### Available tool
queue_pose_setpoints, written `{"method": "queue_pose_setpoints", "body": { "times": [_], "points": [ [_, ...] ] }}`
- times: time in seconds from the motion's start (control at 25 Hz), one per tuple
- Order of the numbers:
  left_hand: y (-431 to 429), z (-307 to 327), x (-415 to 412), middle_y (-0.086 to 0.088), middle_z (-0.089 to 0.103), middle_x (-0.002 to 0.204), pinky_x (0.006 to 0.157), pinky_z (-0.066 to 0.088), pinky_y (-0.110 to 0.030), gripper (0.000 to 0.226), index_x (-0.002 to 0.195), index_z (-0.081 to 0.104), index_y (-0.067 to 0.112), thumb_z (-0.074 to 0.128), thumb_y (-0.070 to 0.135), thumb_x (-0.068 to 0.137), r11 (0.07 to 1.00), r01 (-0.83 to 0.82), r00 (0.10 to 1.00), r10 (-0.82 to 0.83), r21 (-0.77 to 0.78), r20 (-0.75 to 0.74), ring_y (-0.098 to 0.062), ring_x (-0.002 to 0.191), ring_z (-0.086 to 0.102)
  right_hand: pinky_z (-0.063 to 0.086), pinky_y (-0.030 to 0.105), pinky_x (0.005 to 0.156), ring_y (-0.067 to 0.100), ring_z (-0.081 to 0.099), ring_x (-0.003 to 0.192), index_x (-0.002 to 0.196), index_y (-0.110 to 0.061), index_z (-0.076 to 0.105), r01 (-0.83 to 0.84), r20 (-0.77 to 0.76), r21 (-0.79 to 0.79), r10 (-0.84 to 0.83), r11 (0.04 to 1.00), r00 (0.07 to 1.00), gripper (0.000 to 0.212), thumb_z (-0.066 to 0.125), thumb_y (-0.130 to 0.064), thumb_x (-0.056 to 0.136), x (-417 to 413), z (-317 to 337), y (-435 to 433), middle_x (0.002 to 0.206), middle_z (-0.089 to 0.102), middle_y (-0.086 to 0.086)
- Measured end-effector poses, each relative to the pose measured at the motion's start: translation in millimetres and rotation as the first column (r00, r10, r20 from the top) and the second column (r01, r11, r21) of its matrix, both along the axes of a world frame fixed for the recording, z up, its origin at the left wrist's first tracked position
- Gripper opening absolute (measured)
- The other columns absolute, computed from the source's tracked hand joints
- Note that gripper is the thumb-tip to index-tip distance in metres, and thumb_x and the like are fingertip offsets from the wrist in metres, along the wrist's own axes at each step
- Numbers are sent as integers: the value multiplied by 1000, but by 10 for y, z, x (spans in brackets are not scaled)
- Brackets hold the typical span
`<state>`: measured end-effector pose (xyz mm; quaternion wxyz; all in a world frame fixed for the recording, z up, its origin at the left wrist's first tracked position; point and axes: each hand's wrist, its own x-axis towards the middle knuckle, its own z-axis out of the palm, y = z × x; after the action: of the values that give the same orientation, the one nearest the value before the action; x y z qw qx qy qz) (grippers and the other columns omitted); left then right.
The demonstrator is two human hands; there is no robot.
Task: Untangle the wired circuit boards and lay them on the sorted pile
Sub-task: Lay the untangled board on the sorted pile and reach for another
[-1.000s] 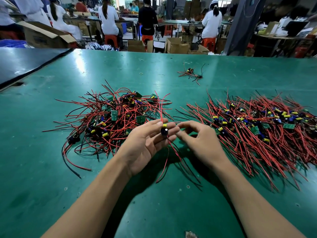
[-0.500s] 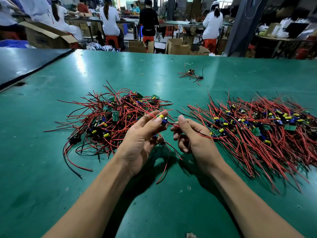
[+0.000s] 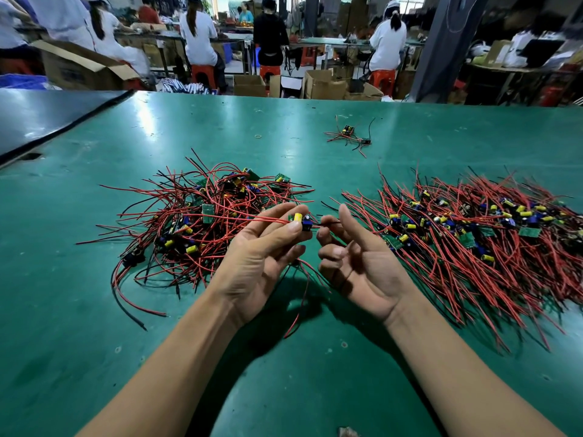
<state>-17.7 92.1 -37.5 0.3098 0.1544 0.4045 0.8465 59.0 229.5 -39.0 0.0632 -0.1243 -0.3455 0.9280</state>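
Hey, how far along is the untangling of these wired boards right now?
Done: a large sorted pile lies on the right, wires roughly parallel. In hand: the left hand pinches one circuit board, and the right hand is at its black lead, grip unclear. Left: the tangled pile on the left is sizeable, plus a small stray bundle farther back.

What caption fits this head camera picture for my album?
Left hand holds one wired circuit board between the tangled pile and the sorted pile.
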Motion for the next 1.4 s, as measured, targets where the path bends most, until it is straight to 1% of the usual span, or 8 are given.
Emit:
{"method": "queue_pose_setpoints", "body": {
  "times": [0.2, 0.48, 0.56, 0.72, 0.84, 1.0, 1.28, 1.4],
  "points": [
    [0, -56, 10, -4, 72, 114, 70, 53, -19, 43, 110, 64, 12, 71, 5, 68, 997, -9, 992, -1, -72, -130, -12, 96, 67, 30, 15, 35, 3, 36, 34, 69, -15, 71, -27, 199, 174, -9, 984, 980, 27, 68, -38, 83, -24, -28, 12, 63, 59, -2],
    [-3, -83, -6, -9, 71, 115, 80, 57, -27, 48, 115, 64, 7, 65, -10, 70, 993, 119, 992, -120, -12, -51, -24, 104, 69, 31, 14, 36, 2, 37, 35, 80, -12, 63, -37, 30, 97, 34, 995, 999, 17, 63, -29, 84, -13, -7, 124, 64, 56, -3],
    [-5, -75, -15, -14, 71, 108, 76, 59, -29, 37, 109, 68, 6, 63, -6, 75, 990, 143, 990, -143, 4, 16, -27, 96, 72, 28, 13, 36, 2, 35, 34, 73, -14, 64, -92, -8, 92, 93, 992, 996, 22, 61, -31, 87, 5, -1, 148, 62, 51, -7],
    [-6, -24, 9, -13, 69, 82, 59, 58, -26, 25, 92, 72, 8, 64, 30, 82, 959, 213, 977, -203, -185, 68, -21, 65, 70, 18, 15, 40, 0, 32, 32, 63, -20, 62, -177, 46, 272, 171, 946, 984, 30, 61, -37, 88, 44, -10, 145, 52, 46, -10],
    [-25, -38, 35, -8, 69, 72, 56, 57, -25, 21, 81, 69, 11, 69, 32, 78, 935, 249, 967, -255, -251, 10, -18, 59, 68, 12, 20, 44, 1, 31, 35, 68, -21, 64, -187, 70, 436, 174, 880, 982, 25, 65, -39, 86, 56, -35, 143, 55, 45, -8],
    [-30, -76, 42, -14, 72, 83, 57, 58, -30, 24, 87, 56, 10, 75, 11, 71, 926, 272, 961, -278, -262, 13, -23, 65, 70, 26, 12, 38, 3, 34, 39, 78, -16, 72, -144, 92, 576, 111, 805, 990, 28, 64, -42, 86, 62, -37, 172, 58, 49, -4],
    [-20, -84, 27, -24, 71, 99, 63, 59, -29, 25, 100, 64, 1, 68, 7, 77, 896, 330, 940, -339, -299, 20, -25, 72, 71, 33, 23, 52, 4, 32, 40, 100, -14, 77, -100, 58, 614, 82, 783, 995, 28, 55, -30, 97, 35, -79, 144, 62, 49, 6],
    [6, -109, 35, -25, 67, 104, 63, 56, -28, 29, 111, 66, -5, 61, 4, 84, 884, 276, 955, -297, -378, 5, -24, 71, 62, 26, 23, 50, 7, 31, 47, 110, -11, 75, -95, 80, 666, 55, 740, 995, 29, 52, -28, 101, 30, -105, 145, 82, 47, 19]
  ]
}}
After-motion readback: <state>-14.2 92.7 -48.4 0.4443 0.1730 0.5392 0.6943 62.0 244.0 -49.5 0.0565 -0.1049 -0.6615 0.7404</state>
